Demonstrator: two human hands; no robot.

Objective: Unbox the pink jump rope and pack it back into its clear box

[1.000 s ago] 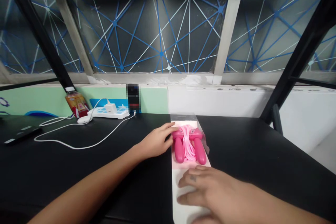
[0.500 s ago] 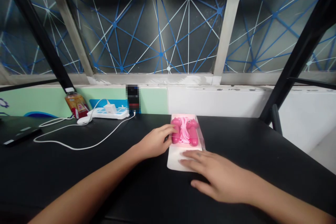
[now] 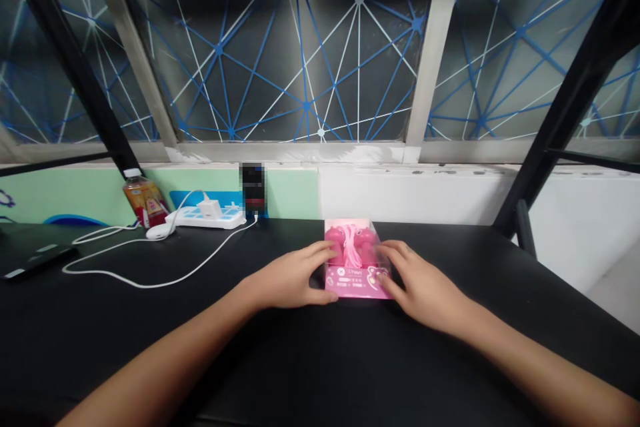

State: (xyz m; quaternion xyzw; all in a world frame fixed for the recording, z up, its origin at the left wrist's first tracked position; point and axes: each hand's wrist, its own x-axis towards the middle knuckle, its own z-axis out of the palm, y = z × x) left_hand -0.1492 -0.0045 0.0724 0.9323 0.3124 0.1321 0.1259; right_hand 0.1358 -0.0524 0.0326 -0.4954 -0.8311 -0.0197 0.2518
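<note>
A pink skipping rope (image 3: pixel 353 248) with chunky handles lies in its clear-topped box (image 3: pixel 356 284) on the black table. The box's pink printed front flap, with white lettering, faces me and is folded down. My left hand (image 3: pixel 291 277) grips the box's left side, its fingers over the top edge and the thumb at the front left corner. From the right, my right hand (image 3: pixel 424 284) closes on the other side, fingers at the top edge and thumb on the flap. Parts of both handles are hidden behind my fingertips.
At the back left, a drink bottle (image 3: pixel 146 197) leans near a white power strip (image 3: pixel 207 216) with a plugged-in charger. A white cable (image 3: pixel 135 282) loops across the table. A flat black object (image 3: pixel 37 259) lies far left. Black frame posts (image 3: pixel 560 103) flank the window.
The white flap shortened and folded up, and the pink printed front now shows. My right hand moved from the flap up to the box's right side. My left hand stayed by the left side.
</note>
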